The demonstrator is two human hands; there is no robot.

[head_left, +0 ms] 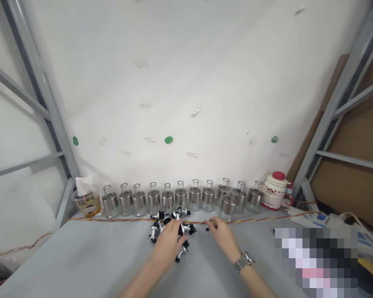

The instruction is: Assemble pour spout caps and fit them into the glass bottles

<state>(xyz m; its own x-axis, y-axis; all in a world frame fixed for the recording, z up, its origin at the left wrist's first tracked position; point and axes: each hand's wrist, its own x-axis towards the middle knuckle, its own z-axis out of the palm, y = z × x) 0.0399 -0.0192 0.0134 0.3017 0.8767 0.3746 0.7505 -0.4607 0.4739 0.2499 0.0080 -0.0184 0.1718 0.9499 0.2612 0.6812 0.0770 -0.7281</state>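
My left hand is closed around a silver-and-black pour spout, partly hidden by its fingers. It is over a loose heap of similar spouts lying on the grey table. To its right, my right hand has its fingers curled together near a twisted red-and-yellow cord. What those fingers hold, if anything, cannot be made out. A small black piece lies just below its fingertips. Behind both hands stands a row of glass bottles with metal sleeves and uncapped necks. One bottle stands forward of the row.
The twisted cord runs across the grey table in front of the bottles. A plastic cup with amber liquid stands far left, a cream jar with a red knob at right. A power strip and a blurred-out item sit right.
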